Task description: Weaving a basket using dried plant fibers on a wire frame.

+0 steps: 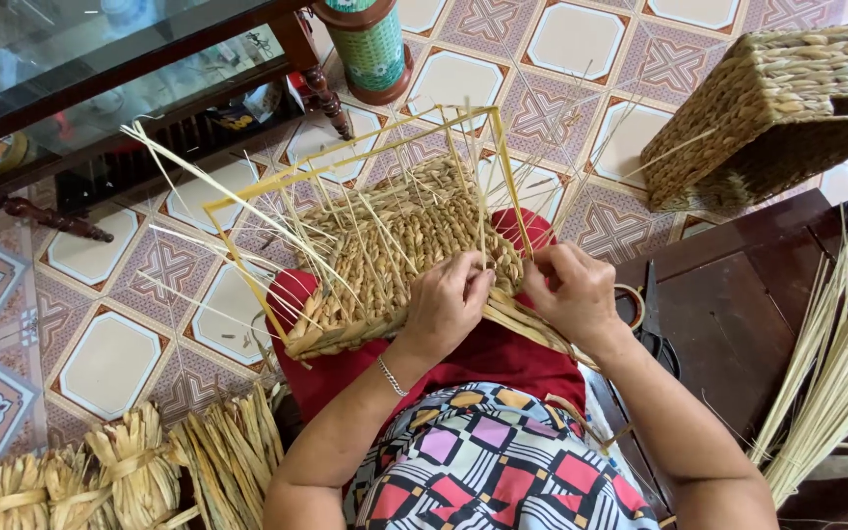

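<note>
Half-woven straw basket [395, 255], tan braided rows on a yellow wire frame with loose stalks projecting, rests on the person's red-clad lap, left hand [444, 304] and right hand [573, 292] fingers pinched together, apparently on strands at its near edge.

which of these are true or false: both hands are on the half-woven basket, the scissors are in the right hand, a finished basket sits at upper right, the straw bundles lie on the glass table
1. Both the left hand and the right hand are on the half-woven basket: true.
2. The scissors are in the right hand: false, they lie on the dark wooden table.
3. A finished woven basket sits at upper right: true.
4. The tied straw bundles lie on the glass table: false, they lie on the tiled floor at lower left.
</note>
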